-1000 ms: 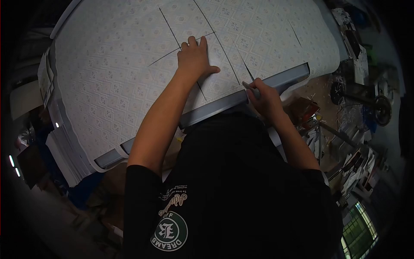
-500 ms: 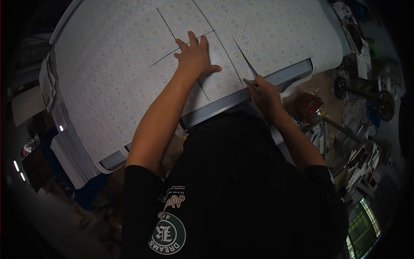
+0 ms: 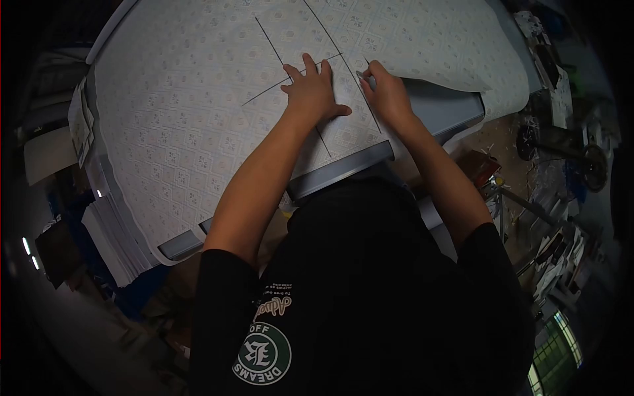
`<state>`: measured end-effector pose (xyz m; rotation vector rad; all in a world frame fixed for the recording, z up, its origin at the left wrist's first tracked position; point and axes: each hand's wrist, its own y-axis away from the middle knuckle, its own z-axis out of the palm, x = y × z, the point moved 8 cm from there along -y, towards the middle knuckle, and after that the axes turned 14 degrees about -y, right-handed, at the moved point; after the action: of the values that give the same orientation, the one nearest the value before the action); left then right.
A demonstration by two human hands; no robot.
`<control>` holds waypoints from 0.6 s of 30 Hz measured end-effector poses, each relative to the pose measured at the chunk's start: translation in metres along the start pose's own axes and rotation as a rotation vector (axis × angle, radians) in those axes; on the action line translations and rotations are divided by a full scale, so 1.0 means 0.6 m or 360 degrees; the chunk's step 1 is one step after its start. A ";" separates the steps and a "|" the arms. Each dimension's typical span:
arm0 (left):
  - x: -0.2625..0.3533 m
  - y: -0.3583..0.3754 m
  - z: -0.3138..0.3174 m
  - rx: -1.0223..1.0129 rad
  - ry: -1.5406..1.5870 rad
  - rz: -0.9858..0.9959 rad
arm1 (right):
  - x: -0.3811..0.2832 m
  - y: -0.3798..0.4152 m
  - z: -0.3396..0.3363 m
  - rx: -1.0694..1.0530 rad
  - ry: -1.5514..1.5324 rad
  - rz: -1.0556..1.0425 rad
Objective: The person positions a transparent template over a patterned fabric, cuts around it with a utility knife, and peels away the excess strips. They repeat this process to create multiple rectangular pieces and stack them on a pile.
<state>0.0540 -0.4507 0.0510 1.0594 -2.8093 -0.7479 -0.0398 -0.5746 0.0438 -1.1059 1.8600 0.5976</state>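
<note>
A pale sheet with a raised geometric pattern [image 3: 172, 125] lies over a broad surface before me, with several dark straight lines across it. My left hand [image 3: 309, 92] is spread flat on the sheet, fingers apart, over where two of these lines meet. To its right, my right hand [image 3: 389, 96] is closed around a small grey tool [image 3: 362, 76], mostly hidden by the fingers. That hand sits at the upper end of a slit in the sheet. Right of it the sheet's edge [image 3: 449, 84] is lifted, baring a smooth grey surface [image 3: 444, 109] beneath.
A grey edge strip [image 3: 340, 168] runs along the near side, close to my body. On the left stands a stack of pale sheets [image 3: 115, 231]. Metal parts with a round wheel [image 3: 594, 165] and scattered scraps lie at the right, near a reddish-brown box [image 3: 477, 168].
My right hand has moved up and away from the near edge, along the slit. The slit has opened wide and the sheet to its right has lifted. My left hand stays in place on the sheet.
</note>
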 end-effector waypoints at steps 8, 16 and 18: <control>-0.083 -0.089 -0.022 0.0126 0.0063 0.0083 | -0.020 -0.061 0.015 -0.0007 0.0070 -0.0008; -0.108 -0.114 -0.028 0.0108 0.0210 -0.0104 | -0.014 -0.107 0.017 0.0080 0.0024 0.0034; -0.107 -0.112 -0.023 0.0016 0.0245 -0.0085 | -0.018 -0.155 0.034 0.0078 0.0038 -0.0011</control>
<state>0.1472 -0.4597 0.0405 1.1447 -2.6687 -0.6280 0.0524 -0.6003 0.0453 -1.0913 1.8807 0.5338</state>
